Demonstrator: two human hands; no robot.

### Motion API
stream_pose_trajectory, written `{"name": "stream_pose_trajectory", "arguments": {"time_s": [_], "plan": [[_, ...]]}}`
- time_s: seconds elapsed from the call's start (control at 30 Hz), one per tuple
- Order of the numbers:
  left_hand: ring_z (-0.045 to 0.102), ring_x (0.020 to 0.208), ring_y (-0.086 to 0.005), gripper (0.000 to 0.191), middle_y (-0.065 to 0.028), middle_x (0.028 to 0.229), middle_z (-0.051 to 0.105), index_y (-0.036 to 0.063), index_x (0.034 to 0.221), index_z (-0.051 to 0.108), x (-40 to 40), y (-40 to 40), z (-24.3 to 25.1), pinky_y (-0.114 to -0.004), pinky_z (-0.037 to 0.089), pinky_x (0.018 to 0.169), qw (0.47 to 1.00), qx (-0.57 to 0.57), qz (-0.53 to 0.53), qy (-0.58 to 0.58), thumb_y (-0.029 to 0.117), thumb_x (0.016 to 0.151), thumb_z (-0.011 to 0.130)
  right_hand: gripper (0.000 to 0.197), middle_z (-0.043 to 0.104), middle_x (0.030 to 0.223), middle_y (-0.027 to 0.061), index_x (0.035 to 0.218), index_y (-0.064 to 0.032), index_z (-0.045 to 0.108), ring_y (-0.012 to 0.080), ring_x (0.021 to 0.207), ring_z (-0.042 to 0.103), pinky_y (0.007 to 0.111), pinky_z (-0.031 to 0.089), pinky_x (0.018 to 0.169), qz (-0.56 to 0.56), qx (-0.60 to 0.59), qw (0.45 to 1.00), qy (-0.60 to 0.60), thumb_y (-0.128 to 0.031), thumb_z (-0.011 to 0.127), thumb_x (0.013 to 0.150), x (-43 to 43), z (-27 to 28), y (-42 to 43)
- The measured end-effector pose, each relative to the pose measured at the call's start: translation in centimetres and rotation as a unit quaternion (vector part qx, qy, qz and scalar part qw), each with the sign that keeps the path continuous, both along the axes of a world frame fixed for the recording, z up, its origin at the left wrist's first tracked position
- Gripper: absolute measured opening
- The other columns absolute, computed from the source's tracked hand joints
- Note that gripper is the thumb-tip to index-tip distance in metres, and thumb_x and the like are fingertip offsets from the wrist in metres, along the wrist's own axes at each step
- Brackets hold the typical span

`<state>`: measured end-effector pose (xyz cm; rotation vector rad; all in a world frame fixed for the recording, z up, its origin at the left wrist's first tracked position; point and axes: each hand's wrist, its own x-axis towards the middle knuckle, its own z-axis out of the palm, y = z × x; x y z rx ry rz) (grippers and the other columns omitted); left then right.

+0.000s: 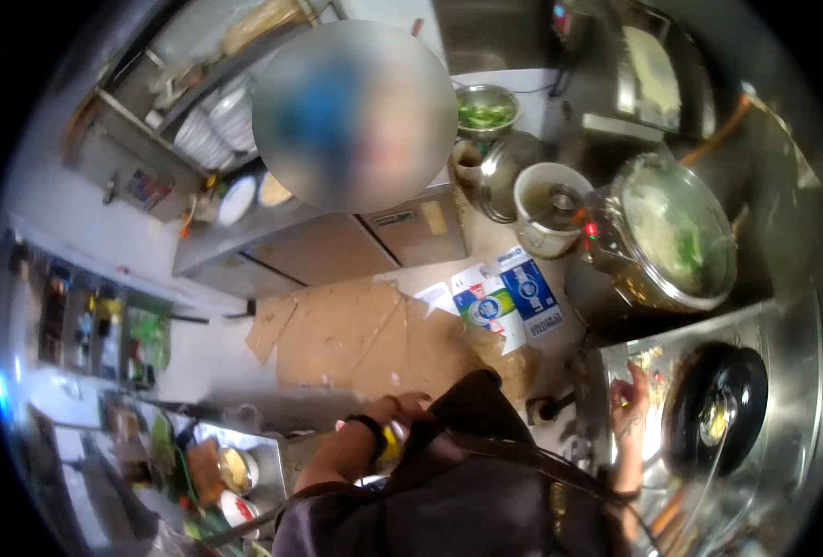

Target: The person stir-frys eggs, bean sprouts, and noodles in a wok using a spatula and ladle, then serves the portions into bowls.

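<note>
My left hand (399, 407), with a dark band at the wrist, is bent in front of my body by the edge of my dark apron (484, 400). Its fingers are partly hidden, and I cannot tell whether they hold anything. Over the steel stove top (788, 390) on the right is my right hand (631, 404), fingers parted and nothing visible in it. Just beside it sits a black wok (746, 390). A metal ladle (719, 421) rests in the wok with yellowish food in its bowl. Food scraps (652, 358) lie on the steel near my fingertips.
Flattened cardboard (356, 334) and printed carton pieces (484, 306) cover the floor. A large steel pot (714, 303) with greens and a white bucket (551, 240) stand ahead on the right. Opposite is a steel cabinet (321, 250); a blurred patch hides part of the area above it.
</note>
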<state>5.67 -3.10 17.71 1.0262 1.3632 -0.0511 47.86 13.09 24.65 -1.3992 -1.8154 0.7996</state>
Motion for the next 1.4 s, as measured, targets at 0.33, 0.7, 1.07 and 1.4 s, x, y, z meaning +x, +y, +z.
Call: {"name": "stream_pose_trajectory", "arguments": {"time_s": [0.33, 0.7, 1.07, 1.4], "plan": [[0.061, 0.081, -0.0201, 0.023, -0.0090, 0.093, 0.062, 0.0034, 0.106, 0.050, -30.1, 13.4, -3.4, -0.032, 0.051, 0.067, 0.629, 0.201, 0.740, -0.130, 0.007, 0.083, 0.053, 0.042, 0.051, 0.118, 0.0203, 0.117, 0.0032, 0.051, 0.0234, 0.081, 0.063, 0.029, 0.053, 0.068, 0.066, -0.042, 0.988, -0.129, 0.004, 0.058, 0.075, -12.2, 0.2, 6.7], [0.049, 0.110, -0.0313, 0.038, -0.0169, 0.123, 0.048, -0.0022, 0.122, 0.043, -62.5, 23.4, -9.9, -0.043, 0.047, 0.089, 0.254, 0.238, 0.911, -0.222, 0.000, 0.084, 0.043, 0.037, 0.055, 0.110, 0.0178, 0.111, 0.0017, 0.055, 0.0276, 0.090, 0.060, 0.033, 0.053, 0.071, 0.254, -0.211, 0.927, -0.180, -0.001, 0.063, 0.075, -40.9, 2.1, 17.3], [0.050, 0.049, -0.0207, 0.008, -0.0116, 0.062, 0.052, -0.0025, 0.068, 0.051, -67.8, 22.6, -10.3, -0.020, 0.053, 0.054, 0.319, 0.273, 0.859, -0.293, -0.006, 0.074, 0.047, 0.039, 0.054, 0.115, 0.0188, 0.112, -0.0045, 0.055, 0.0342, 0.092, 0.059, 0.037, 0.050, 0.077, 0.292, -0.116, 0.926, -0.211, -0.010, 0.066, 0.075, -44.1, 1.0, 22.3], [0.052, 0.063, -0.0112, 0.015, -0.0049, 0.077, 0.057, 0.0001, 0.092, 0.055, -46.6, 19.6, 0.4, -0.020, 0.044, 0.048, 0.615, 0.159, 0.736, -0.233, 0.000, 0.077, 0.054, 0.045, 0.055, 0.112, 0.0169, 0.122, -0.0061, 0.051, 0.0325, 0.098, 0.057, 0.037, 0.049, 0.082, 0.290, -0.053, 0.954, -0.060, -0.011, 0.062, 0.079, -46.0, 2.4, 26.9]]}}
